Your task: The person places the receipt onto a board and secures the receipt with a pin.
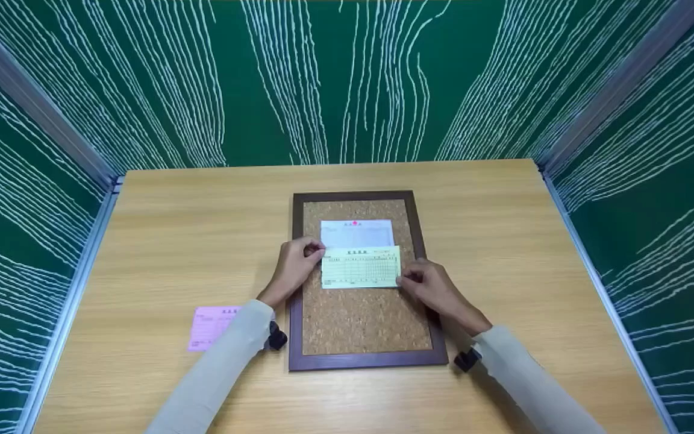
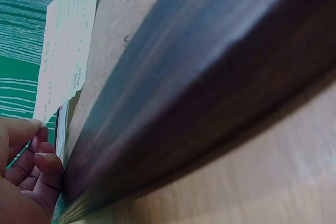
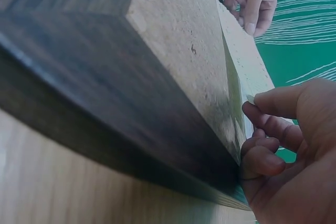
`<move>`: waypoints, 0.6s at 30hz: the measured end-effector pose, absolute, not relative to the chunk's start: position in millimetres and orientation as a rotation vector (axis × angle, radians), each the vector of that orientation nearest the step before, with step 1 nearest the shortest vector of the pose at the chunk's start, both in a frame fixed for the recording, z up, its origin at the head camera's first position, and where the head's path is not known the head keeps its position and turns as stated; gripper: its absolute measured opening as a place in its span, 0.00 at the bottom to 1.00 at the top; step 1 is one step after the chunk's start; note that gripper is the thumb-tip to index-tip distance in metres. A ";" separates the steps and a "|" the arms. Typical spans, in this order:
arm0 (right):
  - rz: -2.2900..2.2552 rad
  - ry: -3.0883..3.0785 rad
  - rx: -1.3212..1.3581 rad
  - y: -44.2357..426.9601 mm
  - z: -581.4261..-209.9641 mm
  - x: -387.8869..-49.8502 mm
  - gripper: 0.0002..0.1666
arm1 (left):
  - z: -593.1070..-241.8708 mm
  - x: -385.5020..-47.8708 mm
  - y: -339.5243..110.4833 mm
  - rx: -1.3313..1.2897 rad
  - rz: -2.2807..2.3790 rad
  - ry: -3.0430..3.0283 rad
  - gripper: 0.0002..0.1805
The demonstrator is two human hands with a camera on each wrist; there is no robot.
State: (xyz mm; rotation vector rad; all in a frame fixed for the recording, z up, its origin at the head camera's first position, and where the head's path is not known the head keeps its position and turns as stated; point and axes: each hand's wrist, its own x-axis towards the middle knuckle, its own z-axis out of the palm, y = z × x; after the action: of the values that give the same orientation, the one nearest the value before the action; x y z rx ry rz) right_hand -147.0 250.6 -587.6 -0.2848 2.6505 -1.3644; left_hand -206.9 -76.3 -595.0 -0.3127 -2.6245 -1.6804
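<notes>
A pale yellow-green printed form (image 1: 361, 268) is held over a framed cork board (image 1: 365, 322), overlapping the lower part of a white form (image 1: 356, 235). A red pin (image 1: 355, 223) sits at the white form's top edge. My left hand (image 1: 296, 265) pinches the yellow-green form by its upper left corner, between thumb and forefinger. Its lower right corner is pinched by my right hand (image 1: 437, 291). In the left wrist view the form (image 2: 68, 45) stands slightly off the cork. The right wrist view shows my right fingertips (image 3: 262, 100) on the form's corner.
A pink form (image 1: 211, 325) lies on the wooden table (image 1: 142, 253) left of the board, partly covered by my left sleeve. The dark brown frame (image 1: 368, 361) forms a raised rim around the cork. Green panels (image 1: 335, 78) with white lines enclose the table.
</notes>
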 end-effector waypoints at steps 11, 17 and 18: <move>-1.293 2.704 -0.315 248.3 -589.7 -147.9 0.13 | -599.5 -206.9 -76.5 -0.328 -1.586 -2.686 0.03; -1.281 2.727 -0.330 247.7 -590.3 -147.7 0.13 | -602.3 -207.7 -77.1 -0.354 -1.538 -2.702 0.03; -1.277 2.726 -0.324 247.5 -589.9 -147.5 0.13 | -602.6 -207.9 -77.2 -0.366 -1.531 -2.702 0.03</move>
State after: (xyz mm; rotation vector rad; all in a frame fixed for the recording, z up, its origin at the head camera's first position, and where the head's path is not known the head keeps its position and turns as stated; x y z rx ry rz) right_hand -147.5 247.5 -589.9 -0.3244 2.7258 -1.2768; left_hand -207.9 -77.2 -602.6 -0.3661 -2.7018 -1.5307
